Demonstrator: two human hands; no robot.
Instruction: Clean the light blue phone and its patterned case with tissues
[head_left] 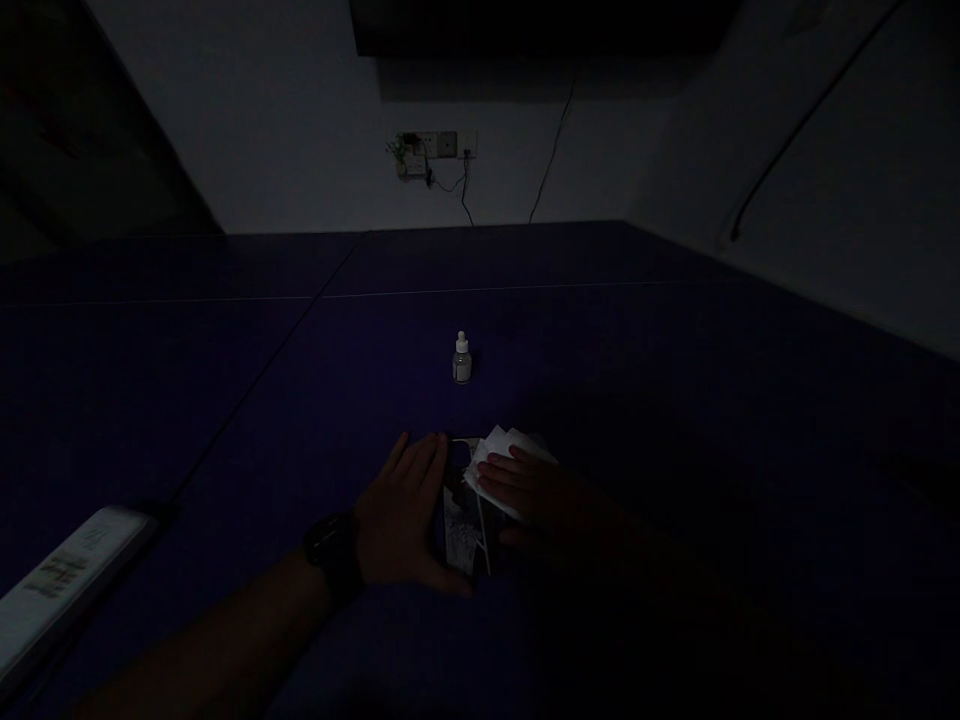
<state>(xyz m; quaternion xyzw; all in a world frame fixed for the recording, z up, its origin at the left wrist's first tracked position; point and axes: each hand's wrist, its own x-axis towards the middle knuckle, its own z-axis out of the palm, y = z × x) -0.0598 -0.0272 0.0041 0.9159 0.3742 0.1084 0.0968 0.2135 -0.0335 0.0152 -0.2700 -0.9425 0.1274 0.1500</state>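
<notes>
My left hand point(401, 515) lies flat along the left edge of a dark phone case point(463, 525) with a black-and-white picture on it. Its fingers are stretched out and its thumb reaches past the near end. A rounded cutout shows near the case's far end. A folded white tissue point(491, 450) is under the fingers of my right hand point(525, 490), pressed onto the right side of the case and covering part of it. Beyond both hands a small clear dropper bottle point(462, 365) with a white top stands upright.
The dark blue floor point(360, 370) spreads around in dim light. At the left lies a long white power-strip-like box point(75, 580). Wall sockets point(439, 145) with cables and a small plant point(397, 155) are at the back, below a dark screen point(540, 30).
</notes>
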